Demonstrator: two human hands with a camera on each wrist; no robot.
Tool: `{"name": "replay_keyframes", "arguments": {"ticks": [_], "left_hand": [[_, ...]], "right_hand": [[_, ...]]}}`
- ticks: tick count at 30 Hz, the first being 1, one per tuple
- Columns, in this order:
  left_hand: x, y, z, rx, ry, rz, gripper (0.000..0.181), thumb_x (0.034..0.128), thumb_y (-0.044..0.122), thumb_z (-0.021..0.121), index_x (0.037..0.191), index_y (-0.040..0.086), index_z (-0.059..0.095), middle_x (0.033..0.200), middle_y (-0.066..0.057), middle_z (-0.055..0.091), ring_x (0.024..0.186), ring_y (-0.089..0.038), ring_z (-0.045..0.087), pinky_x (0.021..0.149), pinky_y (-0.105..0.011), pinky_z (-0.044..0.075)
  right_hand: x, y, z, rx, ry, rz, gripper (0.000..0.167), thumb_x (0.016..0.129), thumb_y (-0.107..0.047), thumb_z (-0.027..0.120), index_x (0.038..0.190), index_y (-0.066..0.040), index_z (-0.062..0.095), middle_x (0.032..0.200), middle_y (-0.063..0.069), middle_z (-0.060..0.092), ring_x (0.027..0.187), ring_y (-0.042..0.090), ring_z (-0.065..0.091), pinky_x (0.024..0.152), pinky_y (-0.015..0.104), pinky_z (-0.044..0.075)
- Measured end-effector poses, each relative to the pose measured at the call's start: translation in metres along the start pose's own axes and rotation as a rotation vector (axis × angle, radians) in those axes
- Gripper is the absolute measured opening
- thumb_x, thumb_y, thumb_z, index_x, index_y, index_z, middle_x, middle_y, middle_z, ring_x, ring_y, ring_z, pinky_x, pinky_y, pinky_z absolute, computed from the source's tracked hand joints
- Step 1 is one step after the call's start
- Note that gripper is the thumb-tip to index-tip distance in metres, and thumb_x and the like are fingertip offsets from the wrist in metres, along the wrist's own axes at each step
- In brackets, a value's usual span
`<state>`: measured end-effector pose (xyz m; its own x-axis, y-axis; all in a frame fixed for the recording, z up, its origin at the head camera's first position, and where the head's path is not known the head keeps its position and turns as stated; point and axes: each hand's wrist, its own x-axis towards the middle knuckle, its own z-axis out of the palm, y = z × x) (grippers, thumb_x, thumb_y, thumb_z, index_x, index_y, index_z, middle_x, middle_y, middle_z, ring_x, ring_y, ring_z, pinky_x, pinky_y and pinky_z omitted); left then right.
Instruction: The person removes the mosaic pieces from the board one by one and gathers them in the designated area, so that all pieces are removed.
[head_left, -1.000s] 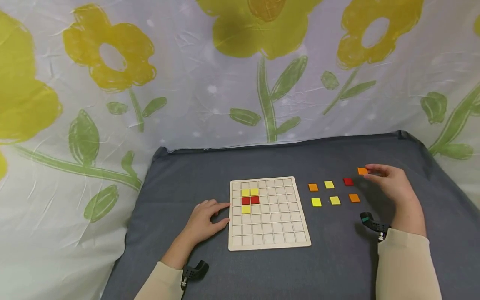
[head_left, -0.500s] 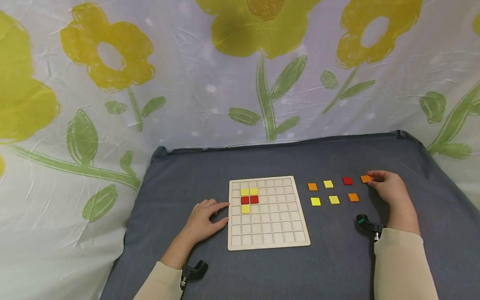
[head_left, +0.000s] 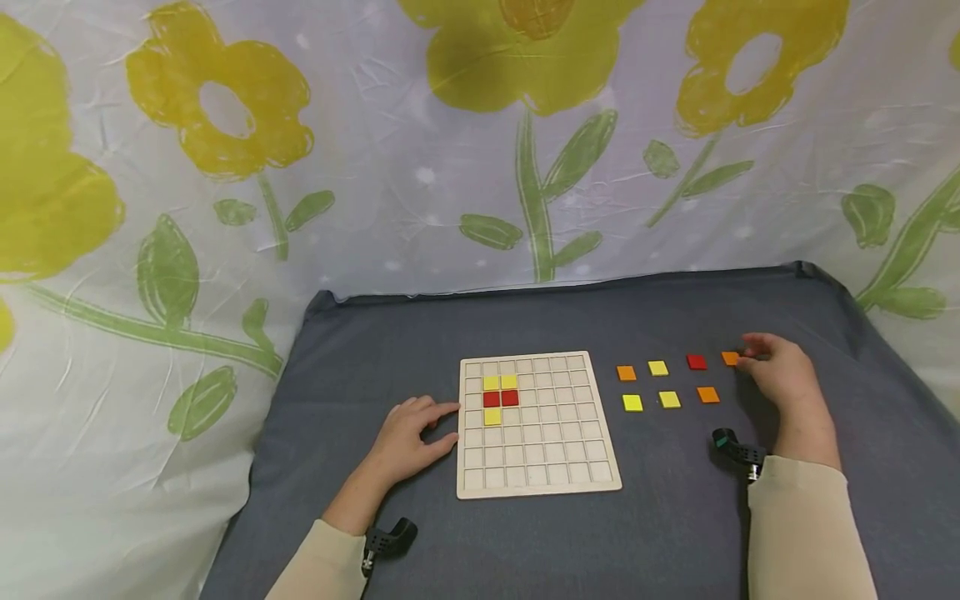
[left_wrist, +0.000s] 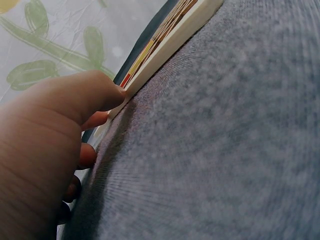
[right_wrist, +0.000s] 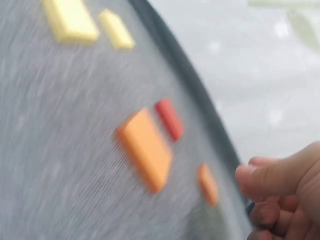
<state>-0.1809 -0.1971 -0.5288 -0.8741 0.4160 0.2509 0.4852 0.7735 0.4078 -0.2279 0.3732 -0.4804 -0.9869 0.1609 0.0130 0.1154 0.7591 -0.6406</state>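
Observation:
A pale wooden grid board [head_left: 562, 434] lies on the cloth, with yellow and red square tiles in several of its cells. My left hand [head_left: 408, 437] rests at the board's left edge, index finger and thumb touching it; the left wrist view shows the thumb against the board's side [left_wrist: 165, 52]. At the far right my right hand [head_left: 780, 375] is just beside an orange tile [head_left: 730, 358]. In the right wrist view a gap shows between that tile [right_wrist: 207, 184] and the fingertips, which hold nothing. A red tile [head_left: 697, 362] lies left of it.
Two rows of loose tiles lie between board and right hand, including a yellow tile [head_left: 669, 400] and another orange tile [head_left: 708, 395]. Dark grey cloth [head_left: 555, 550] covers the table. Behind hangs a flower-patterned curtain [head_left: 360, 208].
My right hand lowered the orange tile to the cloth at the row's right end and let go of it. The left hand stays at the board.

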Motion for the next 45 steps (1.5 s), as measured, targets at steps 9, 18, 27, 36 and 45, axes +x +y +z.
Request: {"name": "replay_keyframes", "arguments": {"ticks": [9,18,27,36,45], "left_hand": [[0.001,-0.001,0.0,-0.003,0.007,0.019,0.043,0.089,0.036,0.08,0.129,0.023,0.073,0.079,0.009,0.045,0.072,-0.009,0.037,0.069,-0.034,0.031],[0.0,0.001,-0.001,-0.004,0.002,0.012,0.043,0.0885,0.036,0.08,0.129,0.022,0.073,0.078,0.008,0.044,0.071,-0.01,0.037,0.069,-0.034,0.031],[0.0,0.002,-0.001,-0.001,-0.004,0.002,0.043,0.0884,0.035,0.08,0.129,0.022,0.073,0.078,0.009,0.043,0.072,-0.01,0.037,0.069,-0.034,0.031],[-0.001,0.0,-0.001,-0.002,0.019,0.022,0.042,0.0885,0.035,0.08,0.128,0.021,0.074,0.078,0.01,0.043,0.071,-0.009,0.037,0.069,-0.034,0.031],[0.0,0.0,0.0,-0.006,0.003,0.009,0.043,0.0885,0.035,0.08,0.129,0.022,0.073,0.078,0.01,0.043,0.071,-0.01,0.038,0.07,-0.035,0.031]], "right_hand": [[-0.01,-0.049,-0.013,0.076,0.031,-0.075,0.059,0.107,-0.035,0.053,0.151,0.003,0.045,0.135,0.029,0.051,0.114,0.046,0.055,0.081,0.053,0.05],[-0.024,-0.103,-0.01,0.155,0.062,-0.169,0.056,0.105,-0.042,0.057,0.15,-0.009,0.052,0.124,0.013,0.058,0.086,0.02,0.054,0.057,0.029,0.044],[-0.035,-0.148,0.012,0.221,0.022,-0.33,0.045,0.104,-0.031,0.064,0.144,-0.011,0.058,0.111,0.006,0.058,0.065,0.02,0.05,0.053,0.031,0.042],[-0.041,-0.177,0.042,0.293,-0.085,-0.485,0.038,0.102,-0.022,0.067,0.138,-0.01,0.063,0.107,0.003,0.059,0.067,0.021,0.05,0.058,0.03,0.043],[-0.05,-0.203,0.084,0.292,-0.194,-0.594,0.035,0.098,-0.017,0.072,0.132,-0.01,0.067,0.103,-0.001,0.061,0.066,0.017,0.05,0.06,0.031,0.043]]}}
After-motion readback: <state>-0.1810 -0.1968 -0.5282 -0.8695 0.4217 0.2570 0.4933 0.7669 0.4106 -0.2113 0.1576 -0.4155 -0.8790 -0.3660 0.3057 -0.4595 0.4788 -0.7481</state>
